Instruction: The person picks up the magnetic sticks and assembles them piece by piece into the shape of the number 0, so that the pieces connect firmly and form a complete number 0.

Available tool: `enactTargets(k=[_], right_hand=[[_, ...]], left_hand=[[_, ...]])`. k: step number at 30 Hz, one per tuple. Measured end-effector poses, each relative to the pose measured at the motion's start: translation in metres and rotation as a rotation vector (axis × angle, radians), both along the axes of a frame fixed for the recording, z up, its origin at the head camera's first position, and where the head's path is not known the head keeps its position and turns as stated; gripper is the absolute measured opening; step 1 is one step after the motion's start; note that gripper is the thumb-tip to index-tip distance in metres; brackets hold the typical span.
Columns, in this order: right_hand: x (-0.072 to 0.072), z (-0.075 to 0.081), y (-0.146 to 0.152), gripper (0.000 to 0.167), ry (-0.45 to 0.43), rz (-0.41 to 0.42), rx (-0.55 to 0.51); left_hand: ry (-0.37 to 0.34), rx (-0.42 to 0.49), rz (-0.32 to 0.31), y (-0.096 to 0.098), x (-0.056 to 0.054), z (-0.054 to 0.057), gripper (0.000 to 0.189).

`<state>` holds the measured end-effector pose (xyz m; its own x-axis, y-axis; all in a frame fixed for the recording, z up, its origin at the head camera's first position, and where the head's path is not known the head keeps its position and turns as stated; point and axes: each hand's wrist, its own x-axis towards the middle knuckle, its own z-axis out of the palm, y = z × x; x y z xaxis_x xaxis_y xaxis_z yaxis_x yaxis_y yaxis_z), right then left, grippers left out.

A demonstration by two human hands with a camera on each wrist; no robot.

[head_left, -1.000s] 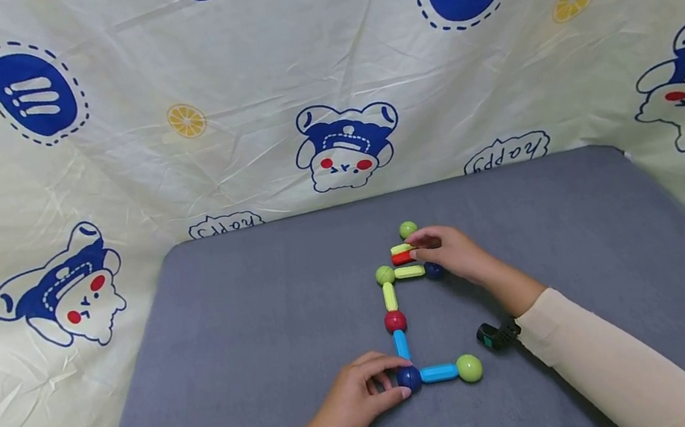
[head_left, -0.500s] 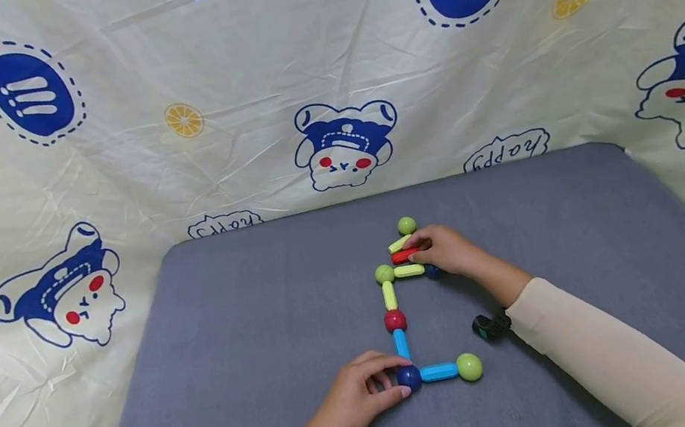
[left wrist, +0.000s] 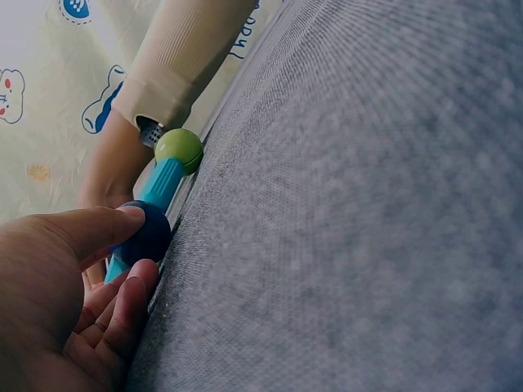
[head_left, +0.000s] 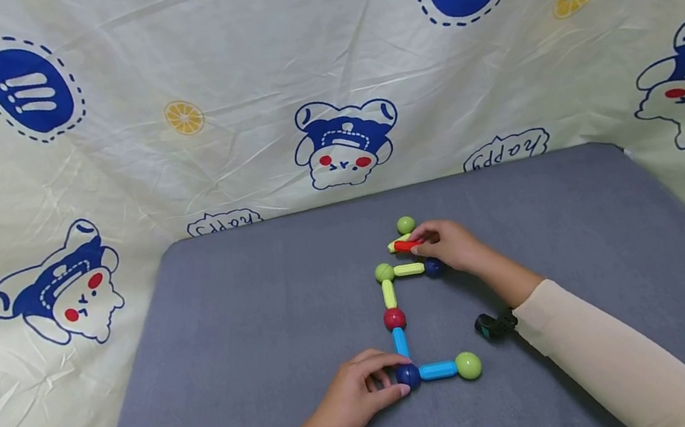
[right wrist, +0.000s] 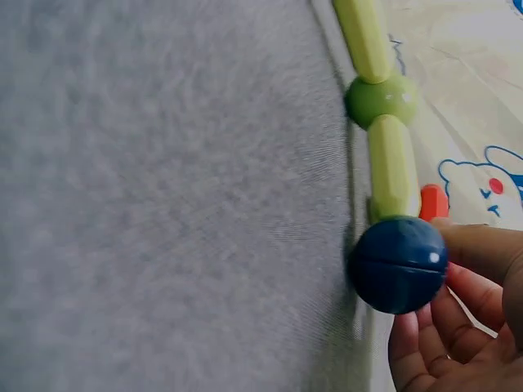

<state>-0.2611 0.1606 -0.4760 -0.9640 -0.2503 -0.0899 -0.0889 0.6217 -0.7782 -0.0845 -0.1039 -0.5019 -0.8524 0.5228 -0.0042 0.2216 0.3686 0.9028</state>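
Observation:
My left hand [head_left: 368,389] holds a dark blue ball [head_left: 408,376] between thumb and fingers. From that ball a light blue stick [head_left: 438,370] runs right to a green ball [head_left: 468,365]. Another light blue stick [head_left: 401,341] leads away to a red ball [head_left: 394,319], then a yellow-green stick [head_left: 388,294] and a second green ball [head_left: 384,272]. A further yellow-green stick [head_left: 409,269] links it to another dark blue ball [right wrist: 399,265]. Above this end, my right hand [head_left: 450,244] pinches a red stick [head_left: 406,246], which partly covers a loose-looking yellow-green stick [head_left: 393,246].
A lone green ball [head_left: 406,225] lies just beyond the right hand. A black wristband device [head_left: 496,324] sits at the right sleeve's cuff. The grey cloth-covered table [head_left: 251,319] ends at a printed curtain [head_left: 243,109] behind.
My right hand has picked the red stick up from beside the loose yellow-green stick and moved it slightly away from me. That yellow-green stick has tilted. The left hand stays put.

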Motion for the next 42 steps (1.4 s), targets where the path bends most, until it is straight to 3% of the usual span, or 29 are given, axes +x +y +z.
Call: enactTargets(k=[12, 19, 26, 31, 42], right_hand=[[0.031, 0.014, 0.019, 0.034, 0.064, -0.033, -0.055], [0.057, 0.021, 0.027, 0.035, -0.032, -0.006, -0.102], [0.079, 0.016, 0.032, 0.044, -0.118, 0.038, -0.202], [0.095, 0.012, 0.033, 0.050, -0.142, 0.059, -0.204], [0.126, 0.010, 0.032, 0.043, -0.207, 0.088, -0.139]], left_hand=[[0.011, 0.005, -0.006, 0.000, 0.000, 0.001, 0.031], [0.022, 0.011, -0.003, 0.001, 0.001, 0.000, 0.031], [0.036, 0.000, -0.013, 0.000, -0.001, -0.003, 0.032], [0.033, -0.007, -0.013, -0.001, -0.002, -0.003, 0.032], [0.021, 0.010, 0.001, 0.001, 0.000, 0.002, 0.031]])
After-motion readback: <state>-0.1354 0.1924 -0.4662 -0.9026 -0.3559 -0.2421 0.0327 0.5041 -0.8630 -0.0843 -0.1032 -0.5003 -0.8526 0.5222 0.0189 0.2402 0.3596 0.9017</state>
